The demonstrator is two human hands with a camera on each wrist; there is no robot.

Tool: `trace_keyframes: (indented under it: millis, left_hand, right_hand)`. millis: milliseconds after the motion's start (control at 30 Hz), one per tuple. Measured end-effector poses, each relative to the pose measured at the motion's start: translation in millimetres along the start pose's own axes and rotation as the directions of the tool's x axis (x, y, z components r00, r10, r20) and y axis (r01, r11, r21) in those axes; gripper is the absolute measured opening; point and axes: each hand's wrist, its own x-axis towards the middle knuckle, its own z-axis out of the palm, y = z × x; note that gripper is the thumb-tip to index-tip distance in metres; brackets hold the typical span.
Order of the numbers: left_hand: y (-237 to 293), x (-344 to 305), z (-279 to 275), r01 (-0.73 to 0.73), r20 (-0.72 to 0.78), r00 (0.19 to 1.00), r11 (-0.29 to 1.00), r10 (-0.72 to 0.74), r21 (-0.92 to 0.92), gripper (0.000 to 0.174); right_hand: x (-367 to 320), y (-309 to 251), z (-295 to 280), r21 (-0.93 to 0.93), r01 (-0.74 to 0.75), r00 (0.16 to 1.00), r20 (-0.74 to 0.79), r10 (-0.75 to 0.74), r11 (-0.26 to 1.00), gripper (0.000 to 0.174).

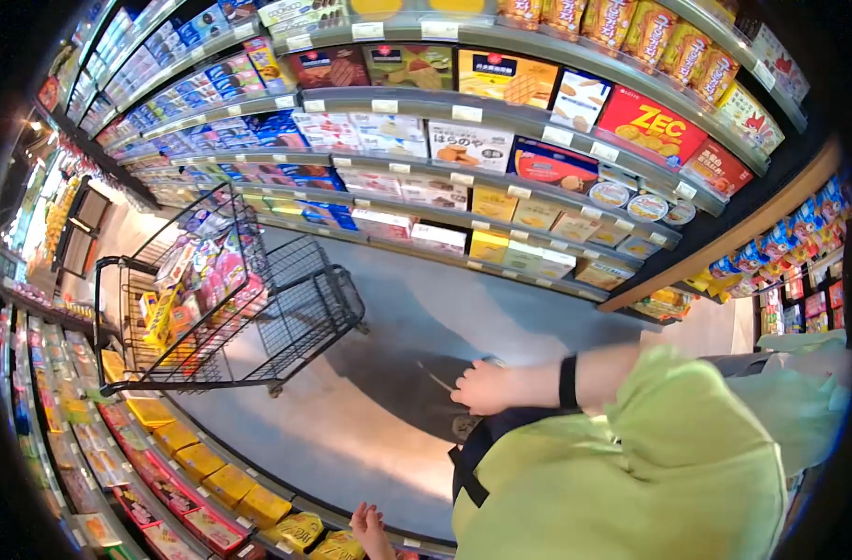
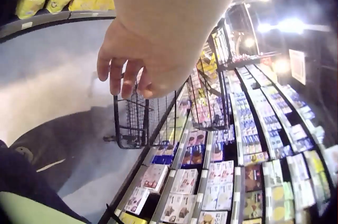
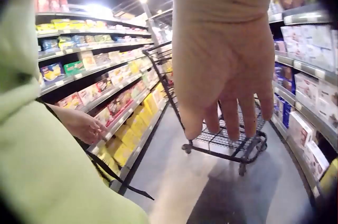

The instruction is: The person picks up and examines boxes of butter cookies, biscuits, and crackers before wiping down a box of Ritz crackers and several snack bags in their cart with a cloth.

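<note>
- Right hand (image 1: 482,387): released, fingers straight and hanging slack, nothing in it. Hangs over the smooth grey aisle floor (image 1: 389,299); a black band (image 1: 568,381) sits on the wrist behind it.
- Left hand (image 1: 370,530): released, fingers loosely curled, holding nothing. Just beside it, on its outer side, a low shelf of flat yellow packets (image 1: 211,467).
- Black wire shopping cart (image 1: 305,289): stands on the floor ahead of both hands, well apart from each, touched by neither. Right wrist view: it shows beyond the fingertips. Upper basket is filled with mixed colourful packets (image 1: 197,280); lower basket contents cannot be made out.
- Tiered shelves of white, blue and yellow biscuit boxes (image 1: 463,149): on the outer side of the right hand, across the aisle from the left hand.
- Light green sleeved garment (image 1: 650,467): covers the person's torso, behind both hands.
</note>
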Motion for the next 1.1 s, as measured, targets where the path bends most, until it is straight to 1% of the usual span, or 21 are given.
trace_keyframes:
  millis: [33,100,167,200,367,400,467,533,567,600,667,700,733,800,833,900,933,1000,1033,1067,1100]
  left_hand:
    - [18,-14,9,0.018,-0.061,0.998,0.999,-0.016,0.029,0.030]
    - [46,-20,14,0.051,-0.078,0.996,0.998,-0.048,0.038,0.030]
    - [72,-12,15,0.087,-0.090,0.993,0.995,-0.082,0.050,0.031]
    - [83,-4,13,0.065,-0.072,0.996,0.995,-0.060,0.071,0.031]
    - [151,49,15,-0.101,-0.030,0.994,0.994,0.102,0.044,0.033]
    - [161,66,7,-0.096,-0.045,0.994,0.994,0.099,0.055,0.033]
    - [184,96,-8,-0.206,-0.026,0.978,0.978,0.207,0.031,0.032]
    - [206,126,-19,-0.235,-0.108,0.966,0.972,0.237,0.027,0.031]
    - [216,136,-25,-0.243,-0.117,0.962,0.969,0.245,0.035,0.031]
    - [227,144,-30,-0.255,-0.171,0.952,0.967,0.253,0.009,0.031]
    - [252,174,-40,-0.289,-0.143,0.945,0.955,0.296,0.068,0.029]
    - [272,182,-41,-0.262,-0.183,0.945,0.962,0.272,0.076,0.029]
    - [286,195,-46,-0.264,-0.206,0.940,0.962,0.272,0.065,0.029]
    - [304,215,-52,-0.290,-0.263,0.916,0.953,0.303,0.086,0.032]
    - [314,223,-57,-0.287,-0.270,0.916,0.955,0.296,0.075,0.032]
    - [337,250,-65,-0.286,-0.232,0.928,0.956,0.293,0.066,0.031]
    - [349,267,-72,-0.293,-0.225,0.928,0.955,0.298,0.056,0.031]
    - [374,298,-92,-0.349,-0.130,0.923,0.930,0.362,0.113,0.031]
    - [401,312,-98,-0.315,-0.092,0.938,0.932,0.334,0.180,0.031]
    - [419,336,-108,-0.327,-0.066,0.937,0.928,0.344,0.180,0.031]
    - [435,358,-118,-0.391,-0.026,0.914,0.897,0.404,0.208,0.031]
  right_hand:
    - [14,-5,-26,-0.005,0.064,0.995,0.082,-0.064,0.998,0.036]
    - [37,-18,-91,-0.037,0.167,0.976,0.151,-0.159,0.985,0.032]
    - [45,-31,-168,-0.100,0.298,0.954,0.062,-0.293,0.949,0.020]
    - [87,-35,-153,-0.246,0.252,0.964,-0.020,-0.265,0.936,0.016]
    - [207,-47,-153,-0.323,0.386,0.920,0.065,-0.387,0.864,0.015]
    - [235,-60,-169,-0.360,0.444,0.892,0.092,-0.443,0.820,0.015]
    - [295,-94,-203,-0.442,0.556,0.819,0.150,-0.553,0.704,0.014]
    - [340,-113,-238,-0.516,0.637,0.748,0.237,-0.620,0.572,0.014]
    - [304,-118,-294,-0.450,0.591,0.785,0.130,-0.605,0.670,0.014]
    - [316,-116,-310,-0.385,0.587,0.798,0.126,-0.589,0.712,0.018]
    - [339,-103,-335,-0.298,0.554,0.830,0.126,-0.543,0.777,0.025]
    - [362,-91,-335,-0.205,0.540,0.840,0.070,-0.538,0.816,0.025]
    - [381,-85,-342,-0.217,0.556,0.829,0.081,-0.553,0.802,0.025]
    - [411,-77,-353,-0.045,0.486,0.870,-0.078,-0.488,0.873,0.023]
    - [427,-74,-353,-0.051,0.489,0.868,-0.066,-0.491,0.871,0.023]
    - [460,-75,-354,0.042,0.407,0.892,-0.235,-0.387,0.912,0.023]
    - [477,-77,-360,0.032,0.398,0.895,-0.235,-0.380,0.917,0.023]
    - [505,-82,-366,0.185,0.332,0.905,-0.341,-0.256,0.925,0.023]
    - [525,-83,-364,0.264,0.324,0.878,-0.441,-0.185,0.909,0.023]
    - [545,-83,-367,0.265,0.305,0.877,-0.452,-0.161,0.915,0.023]
    - [561,-86,-380,0.452,0.228,0.893,-0.449,-0.001,0.862,0.021]
